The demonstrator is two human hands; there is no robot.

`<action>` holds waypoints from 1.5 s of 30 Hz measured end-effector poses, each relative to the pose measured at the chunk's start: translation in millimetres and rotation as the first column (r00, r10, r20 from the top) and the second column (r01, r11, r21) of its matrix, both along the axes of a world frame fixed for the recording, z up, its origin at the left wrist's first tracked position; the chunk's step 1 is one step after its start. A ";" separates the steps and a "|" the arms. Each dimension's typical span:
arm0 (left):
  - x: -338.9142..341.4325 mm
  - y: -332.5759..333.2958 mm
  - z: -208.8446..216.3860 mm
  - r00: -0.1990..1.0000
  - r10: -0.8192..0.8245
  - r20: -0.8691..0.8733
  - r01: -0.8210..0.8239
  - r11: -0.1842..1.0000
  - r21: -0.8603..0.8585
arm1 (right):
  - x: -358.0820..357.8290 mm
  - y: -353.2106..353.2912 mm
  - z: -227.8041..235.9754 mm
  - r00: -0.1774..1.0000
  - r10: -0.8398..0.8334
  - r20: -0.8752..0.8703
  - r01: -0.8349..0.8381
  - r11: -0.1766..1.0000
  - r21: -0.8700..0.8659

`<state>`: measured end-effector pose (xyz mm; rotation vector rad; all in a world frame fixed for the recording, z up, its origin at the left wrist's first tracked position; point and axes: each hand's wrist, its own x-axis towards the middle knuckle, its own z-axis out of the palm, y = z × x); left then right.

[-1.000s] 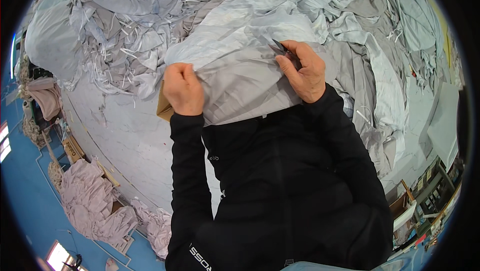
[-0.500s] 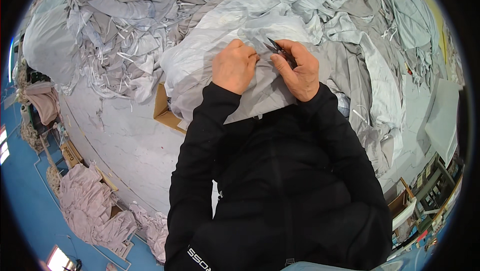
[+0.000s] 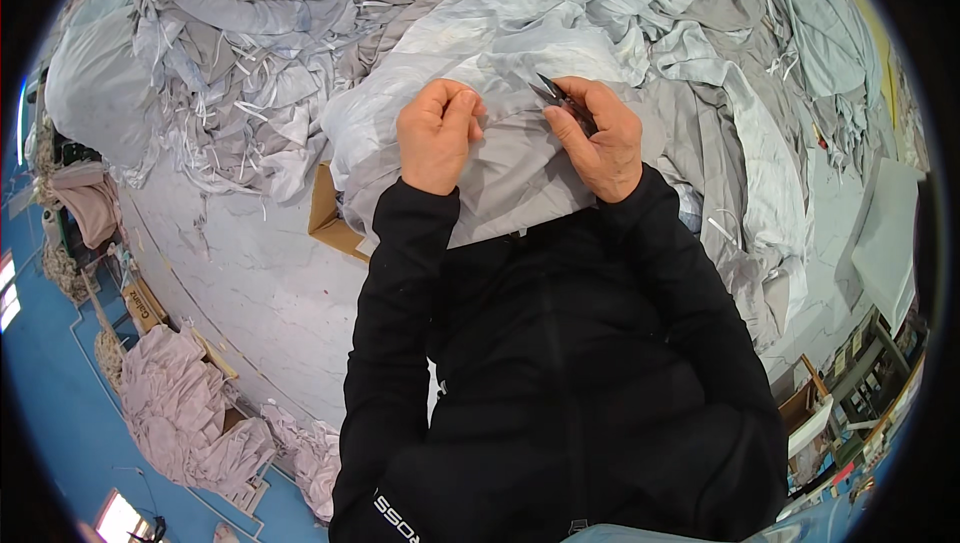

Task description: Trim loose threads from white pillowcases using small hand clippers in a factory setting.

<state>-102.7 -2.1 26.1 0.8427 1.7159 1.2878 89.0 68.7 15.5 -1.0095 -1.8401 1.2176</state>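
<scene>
Light grey and pale blue fabric [image 3: 510,178] lies bunched in front of me and reaches to my lap. Over its left part, my left hand [image 3: 438,135] is closed in a pinch, thumb against the curled fingers; whatever is between them is too small to make out. My right hand [image 3: 605,138] is wrapped round small dark thread snips [image 3: 557,95]. Their pointed blades stick out past the thumb toward the upper left, slightly apart at the tips. A gap over the cloth separates the two hands.
Heaps of grey fabric with white ties [image 3: 250,73] cover the far side of the pale marbled table [image 3: 250,293]. An open cardboard box [image 3: 335,223] sits at the cloth's left edge. Pinkish fabric [image 3: 180,413] is piled at lower left, above a blue floor [image 3: 50,373].
My left hand has moved left, away from the snips, and its fingers have turned upward in a pinch. The right hand with the snips has hardly moved.
</scene>
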 end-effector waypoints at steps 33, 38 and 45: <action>34.0 -5.2 11.3 0.903 -0.042 0.427 -0.016 0.991 0.130 | 4.7 -9.4 -0.9 0.998 0.032 0.046 -0.044 0.955 0.294; 35.1 -7.1 9.9 0.903 -0.044 0.427 -0.012 0.992 0.128 | 5.4 -10.1 0.0 0.998 0.029 0.054 -0.044 0.957 0.288; 30.9 -16.1 15.8 0.919 0.008 0.395 -0.052 0.993 0.103 | 1.9 -10.2 -1.1 0.999 0.027 0.046 -0.040 0.947 0.320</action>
